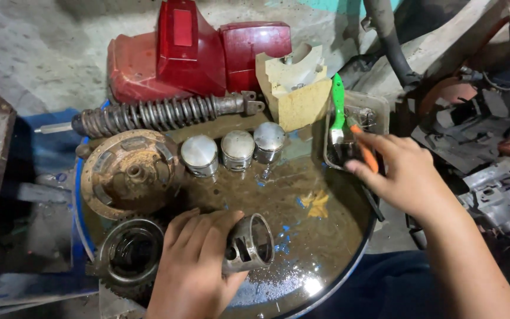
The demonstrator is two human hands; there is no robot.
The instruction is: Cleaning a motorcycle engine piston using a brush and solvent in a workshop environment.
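Nearest the lens, the left hand [193,269] is closed around a grey metal piston [249,243], held on its side with the hollow skirt facing right, just above the wet, grimy round worktop [320,236]. Dull metal is seen, with dark residue inside the skirt and a pin hole in the wall. A firm wrap of fingers well behind the open rim seems advisable, so the slick part is not dropped.

The right hand [399,171] is reached out to a small tray [376,115] at the worktop's edge; an orange-handled brush [364,150] is pinched in its fingers, beside a green-handled brush [338,109].

Further out, three upright pistons [236,150] are lined in a row. To the left, a rusty hub [130,172] and a toothed ring [130,254] are noted; behind, a coil shock absorber [160,115] and red body panels [196,53].
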